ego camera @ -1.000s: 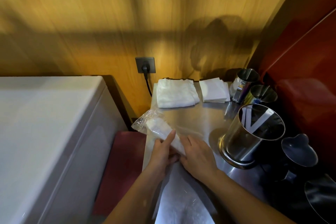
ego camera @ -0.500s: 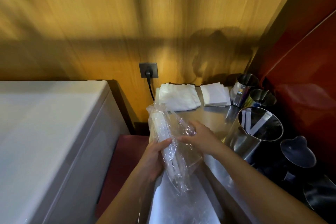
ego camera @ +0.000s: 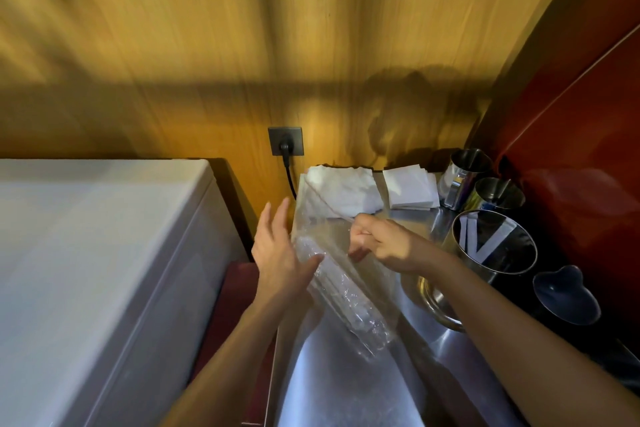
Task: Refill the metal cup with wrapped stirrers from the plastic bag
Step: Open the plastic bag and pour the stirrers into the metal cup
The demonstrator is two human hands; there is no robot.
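Clear plastic bag (ego camera: pixel 341 274) held up over the steel counter (ego camera: pixel 346 388), tilted, its closed lower end pointing down toward the near edge and its mouth up near the folded cloths. Inside it, a bundle of wrapped stirrers (ego camera: pixel 343 298), pale and blurred through the film, lying along the bag's length. Left hand (ego camera: pixel 277 253) against the bag's left side, fingers spread and straight, thumb pressing the film, an open palm rather than a closed grasp. Right hand (ego camera: pixel 384 243) clenched on the bag's upper edge, fingers curled, pinching the plastic near the mouth. To the right, touching nothing held, a large metal cup (ego camera: pixel 495 246) standing upright on the counter with a few white wrapped stirrers leaning inside. Behind it, two smaller steel cups (ego camera: pixel 485 180), one after the other, against the red panel (ego camera: pixel 571 149). Nearer, at the right edge, a dark pitcher (ego camera: pixel 568 295). At the back of the counter, a folded white cloth (ego camera: pixel 343 191) and, just beside it, a stack of white napkins (ego camera: pixel 408 187). On the wooden wall (ego camera: pixel 242 45), a grey socket (ego camera: pixel 285 141) with a black plug and cord running down. Far left, a white cabinet top (ego camera: pixel 86 236).
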